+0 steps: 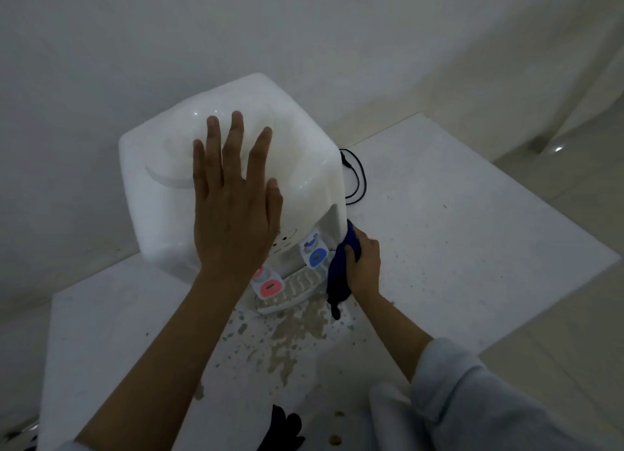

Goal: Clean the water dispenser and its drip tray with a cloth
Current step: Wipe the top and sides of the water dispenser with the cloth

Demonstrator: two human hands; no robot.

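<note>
A white tabletop water dispenser (162,194) stands on a white table (456,221) against the wall. My left hand (233,200) lies flat on its top, fingers straight and spread. My right hand (363,264) grips a dark blue cloth (339,271) and holds it against the dispenser's lower right front corner, beside the blue tap (315,253). The red tap (268,286) sits to the left. The white slotted drip tray (293,290) lies below the taps, partly hidden by the cloth.
Brown stains and specks (290,335) cover the table in front of the tray. A black cord (358,177) loops behind the dispenser on the right. A dark object (283,427) lies at the table's near edge. Tiled floor lies to the right.
</note>
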